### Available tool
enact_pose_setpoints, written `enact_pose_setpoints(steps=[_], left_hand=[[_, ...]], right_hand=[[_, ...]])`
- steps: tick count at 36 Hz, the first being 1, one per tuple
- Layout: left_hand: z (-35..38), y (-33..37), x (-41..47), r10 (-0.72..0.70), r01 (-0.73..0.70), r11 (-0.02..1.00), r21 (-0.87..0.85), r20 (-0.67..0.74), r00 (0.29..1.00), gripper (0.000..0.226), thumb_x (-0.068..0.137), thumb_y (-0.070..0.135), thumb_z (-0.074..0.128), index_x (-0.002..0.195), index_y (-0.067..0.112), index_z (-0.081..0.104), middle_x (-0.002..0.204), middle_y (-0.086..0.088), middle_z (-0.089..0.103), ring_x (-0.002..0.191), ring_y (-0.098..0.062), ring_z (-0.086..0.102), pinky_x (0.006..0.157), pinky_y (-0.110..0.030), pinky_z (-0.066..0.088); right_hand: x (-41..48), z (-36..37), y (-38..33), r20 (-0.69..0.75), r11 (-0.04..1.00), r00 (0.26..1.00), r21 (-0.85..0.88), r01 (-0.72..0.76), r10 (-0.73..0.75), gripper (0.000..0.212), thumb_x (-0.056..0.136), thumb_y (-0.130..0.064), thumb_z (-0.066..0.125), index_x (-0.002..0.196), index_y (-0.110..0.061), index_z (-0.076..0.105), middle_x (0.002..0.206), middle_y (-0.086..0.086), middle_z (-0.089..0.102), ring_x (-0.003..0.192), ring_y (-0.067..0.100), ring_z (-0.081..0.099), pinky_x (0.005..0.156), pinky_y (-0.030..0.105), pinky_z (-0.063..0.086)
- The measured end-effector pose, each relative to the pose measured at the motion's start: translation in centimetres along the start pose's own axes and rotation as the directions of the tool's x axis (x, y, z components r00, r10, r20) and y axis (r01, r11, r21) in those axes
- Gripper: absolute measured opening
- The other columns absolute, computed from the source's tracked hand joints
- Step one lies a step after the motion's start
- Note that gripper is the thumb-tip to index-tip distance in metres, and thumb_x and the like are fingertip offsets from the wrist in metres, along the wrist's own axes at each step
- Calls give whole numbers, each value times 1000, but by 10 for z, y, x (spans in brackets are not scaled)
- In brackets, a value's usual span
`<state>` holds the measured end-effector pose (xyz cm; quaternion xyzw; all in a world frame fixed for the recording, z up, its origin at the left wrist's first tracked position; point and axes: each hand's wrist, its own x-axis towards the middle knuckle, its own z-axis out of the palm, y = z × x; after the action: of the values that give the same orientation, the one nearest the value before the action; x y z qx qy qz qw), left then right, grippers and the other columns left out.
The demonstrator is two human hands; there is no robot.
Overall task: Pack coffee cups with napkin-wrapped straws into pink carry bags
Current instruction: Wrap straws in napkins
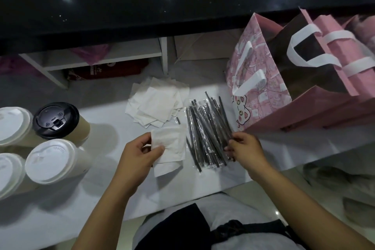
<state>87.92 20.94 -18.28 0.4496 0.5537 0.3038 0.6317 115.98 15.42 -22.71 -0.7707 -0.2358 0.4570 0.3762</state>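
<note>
My left hand [140,155] pinches a white napkin [171,145] by its left edge, just above the white table [113,193]. To the right, my right hand [246,149] grips the near ends of some wrapped black straws at the right side of the straw pile [207,128]. A loose stack of napkins [157,103] lies behind the held one. Several lidded coffee cups stand at the left; one has a black lid [55,121], the nearest a white lid [51,160]. Pink carry bags [261,79] with white handles stand open at the right.
A dark glossy counter [142,0] overhangs the back of the table. Below it is a white shelf [105,55] holding a red item. More pink bags [345,55] lean at the far right. The table's near edge runs in front of my torso.
</note>
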Motion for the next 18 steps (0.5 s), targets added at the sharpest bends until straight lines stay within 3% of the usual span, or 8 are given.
enact_pose_setpoints(steps=[5,9,13,18], left_hand=[[9,3,8,-25,25,1000,0,26,999,34,90,-1,68,105,29,74,95,6,79,76,-7,73,56,-17,53],[19,7,13,-71,73,996,-47,32,997,33,90,-2,67,106,26,75,96,3,79,80,-13,74,60,-23,56],[28,14,16,-125,135,979,-154,76,989,30,90,-4,64,109,16,75,99,-2,79,85,-18,75,62,-26,57],[37,25,15,-115,163,944,-286,180,977,26,89,-5,62,104,11,77,106,-9,77,90,-22,75,65,-28,59]], right_hand=[[-8,-9,-9,61,998,996,33,60,-62,34,90,7,54,80,-18,74,66,0,71,53,12,56,50,22,46],[-19,-11,-24,242,984,964,161,74,-112,41,88,9,56,86,-24,79,78,7,76,52,8,52,49,18,42],[-32,-6,-33,397,963,900,258,79,-181,25,89,3,64,91,-17,79,77,12,73,53,11,54,51,19,45],[-41,5,-40,384,968,907,238,83,-173,15,88,4,66,90,-8,75,73,12,72,50,14,54,48,22,46]])
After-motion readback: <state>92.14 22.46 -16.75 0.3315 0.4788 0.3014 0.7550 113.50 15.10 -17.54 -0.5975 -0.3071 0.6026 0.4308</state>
